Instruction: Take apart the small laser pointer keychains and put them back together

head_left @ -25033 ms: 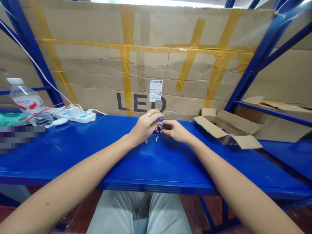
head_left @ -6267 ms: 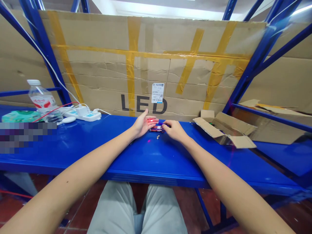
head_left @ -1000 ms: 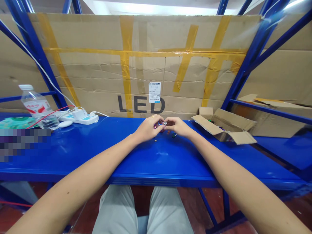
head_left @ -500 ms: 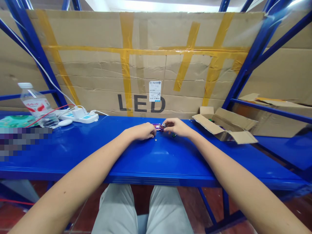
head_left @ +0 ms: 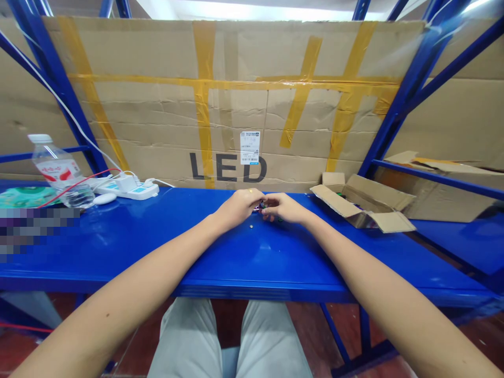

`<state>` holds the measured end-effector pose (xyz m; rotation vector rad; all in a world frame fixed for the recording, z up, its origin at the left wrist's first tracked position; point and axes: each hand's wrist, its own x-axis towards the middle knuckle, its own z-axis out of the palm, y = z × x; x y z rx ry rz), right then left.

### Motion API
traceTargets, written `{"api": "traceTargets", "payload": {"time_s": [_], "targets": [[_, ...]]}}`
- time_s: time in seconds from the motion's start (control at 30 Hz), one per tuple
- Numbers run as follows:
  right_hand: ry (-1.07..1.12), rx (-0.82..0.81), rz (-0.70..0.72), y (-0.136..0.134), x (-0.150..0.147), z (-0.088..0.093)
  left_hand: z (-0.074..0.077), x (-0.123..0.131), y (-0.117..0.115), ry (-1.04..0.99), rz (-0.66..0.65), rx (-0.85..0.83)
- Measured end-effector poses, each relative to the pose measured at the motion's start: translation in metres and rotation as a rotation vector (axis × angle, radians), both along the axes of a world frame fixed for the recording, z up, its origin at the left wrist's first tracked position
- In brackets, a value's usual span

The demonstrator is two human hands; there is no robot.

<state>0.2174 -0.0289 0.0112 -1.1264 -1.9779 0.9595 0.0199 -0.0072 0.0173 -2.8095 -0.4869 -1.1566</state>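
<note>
Your left hand (head_left: 240, 207) and right hand (head_left: 286, 208), fingers bent at a small shiny purple item (head_left: 257, 208), grip unclear, over blue metal desk (head_left: 232, 262).

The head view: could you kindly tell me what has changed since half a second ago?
The left hand moved right, close to the right hand, partly covering the shiny purple items; its grip is hidden. The bottle, open carton and metal piece stayed put.

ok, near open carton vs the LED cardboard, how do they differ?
The near open carton is much smaller than the LED cardboard. The carton sits on the blue table, flaps spread; the cardboard stands upright behind. Yellow tape crosses the cardboard; none shows on the carton. Both are brown.
</note>
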Motion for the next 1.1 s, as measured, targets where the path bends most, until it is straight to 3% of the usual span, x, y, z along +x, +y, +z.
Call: {"api": "traceTargets", "payload": {"time_s": [0.2, 0.33, 0.5, 0.57, 0.7, 0.93, 1.1], "targets": [[0.149, -0.024, 0.000, 0.002, -0.001, -0.002, 0.001, -0.002, -0.004, 0.049, 0.017, 0.051], [0.138, 0.010, -0.022, 0.009, 0.005, -0.005, 0.011, -0.008, -0.006, 0.021, 0.172, -0.008], [0.053, 0.027, -0.087, 0.009, 0.007, -0.005, 0.021, -0.022, -0.006, 0.572, 0.172, -0.342], [0.014, 0.014, -0.089, 0.005, 0.005, -0.003, 0.020, -0.023, -0.004, 0.654, 0.134, -0.407], [-0.022, 0.003, -0.073, 0.001, 0.002, -0.001, 0.013, -0.017, -0.004, 0.635, 0.055, -0.444], [-0.076, 0.022, -0.092, 0.001, 0.002, -0.001, 0.009, -0.015, -0.006, 0.544, 0.062, -0.467], [-0.101, -0.002, -0.050, 0.002, 0.003, -0.003, 0.010, -0.015, -0.001, 0.313, 0.191, -0.315]]}}
